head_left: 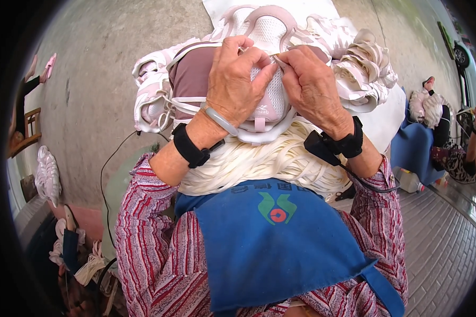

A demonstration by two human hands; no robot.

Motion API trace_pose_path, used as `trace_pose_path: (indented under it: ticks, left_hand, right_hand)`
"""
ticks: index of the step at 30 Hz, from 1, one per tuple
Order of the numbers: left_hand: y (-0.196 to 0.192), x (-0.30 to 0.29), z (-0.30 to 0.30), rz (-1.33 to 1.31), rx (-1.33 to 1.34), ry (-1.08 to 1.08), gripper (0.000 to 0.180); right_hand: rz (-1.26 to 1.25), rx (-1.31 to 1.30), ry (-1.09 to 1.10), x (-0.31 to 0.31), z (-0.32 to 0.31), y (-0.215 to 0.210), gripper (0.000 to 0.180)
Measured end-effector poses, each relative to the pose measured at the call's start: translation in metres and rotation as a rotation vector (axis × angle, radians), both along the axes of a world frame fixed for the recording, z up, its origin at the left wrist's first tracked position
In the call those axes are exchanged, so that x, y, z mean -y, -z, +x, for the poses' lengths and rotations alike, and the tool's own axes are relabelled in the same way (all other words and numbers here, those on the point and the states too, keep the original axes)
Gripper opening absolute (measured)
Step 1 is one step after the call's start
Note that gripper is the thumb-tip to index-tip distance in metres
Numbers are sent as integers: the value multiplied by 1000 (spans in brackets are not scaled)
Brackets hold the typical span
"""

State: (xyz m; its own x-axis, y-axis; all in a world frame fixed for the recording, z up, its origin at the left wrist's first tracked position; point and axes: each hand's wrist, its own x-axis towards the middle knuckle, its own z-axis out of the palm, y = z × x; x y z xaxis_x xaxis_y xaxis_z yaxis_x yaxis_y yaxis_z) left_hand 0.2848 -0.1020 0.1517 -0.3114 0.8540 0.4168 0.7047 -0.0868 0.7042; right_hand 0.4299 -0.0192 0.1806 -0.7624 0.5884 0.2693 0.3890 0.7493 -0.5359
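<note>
A white and pink mesh shoe upper (274, 103) lies in front of me, its pink tongue tab towards my body. My left hand (238, 76) is closed at the upper's eyelet edge, thumb and fingers pinching it. Close beside it, my right hand (312, 84) pinches the thin pale tip of a shoelace (277, 59); its fingers hide most of that lace. A thick bundle of cream laces (259, 158) rests across my lap, just below the upper. Loose white laces (188, 100) trail over the mauve piece (190, 79) left of my left hand.
More shoe uppers (153, 100) lie at the left, with a stacked row (367, 71) at the right. A blue apron (280, 243) covers my front. Another person (460, 158) sits at the far right, near a plastic jug (409, 180). A black cable (103, 185) runs along my left side.
</note>
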Motion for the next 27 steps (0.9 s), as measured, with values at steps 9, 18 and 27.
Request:
trace_pose_path:
  ticks: [9, 18, 27]
  left_hand:
    - [1, 5, -10, -41, 261, 44, 15]
    - [2, 19, -25, -195, 674, 129, 18]
    - [9, 26, -36, -90, 505, 172, 37]
  right_hand:
    - [-180, 33, 37, 2, 2, -18, 26]
    - [269, 84, -219, -6, -21, -15, 10]
    - [-460, -135, -666, 42, -26, -67, 10]
